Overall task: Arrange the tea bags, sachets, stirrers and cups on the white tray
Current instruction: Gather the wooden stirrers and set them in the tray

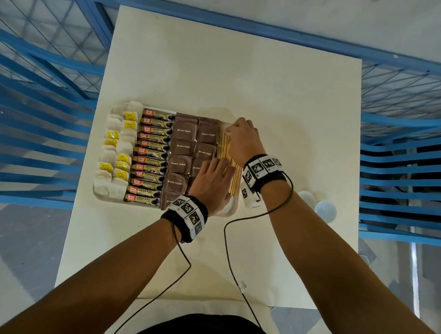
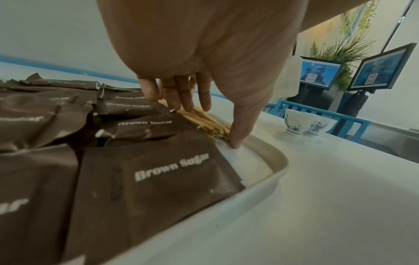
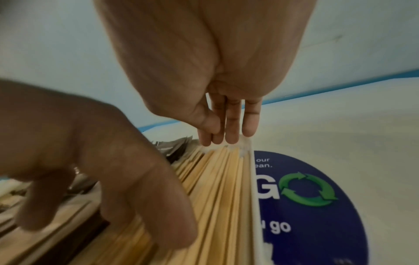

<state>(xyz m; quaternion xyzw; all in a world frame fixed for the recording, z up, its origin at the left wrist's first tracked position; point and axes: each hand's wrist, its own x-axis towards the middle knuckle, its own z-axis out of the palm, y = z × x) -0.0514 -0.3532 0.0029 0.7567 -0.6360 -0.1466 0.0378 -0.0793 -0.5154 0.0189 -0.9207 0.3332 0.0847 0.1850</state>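
A white tray on the cream table holds tea bags at the left, then coffee granule sachets, brown sugar sachets and wooden stirrers at the right. My left hand lies flat on the near part of the stirrers, fingers straight and thumb tip down on the tray floor. My right hand presses straight fingers against the stirrers' far ends. Two patterned cups stand on the table to the right of the tray.
A blue round sticker covers the tray floor to the right of the stirrers. Blue slatted chairs flank the table on both sides. Wrist-camera cables trail across the near table. The far half of the table is bare.
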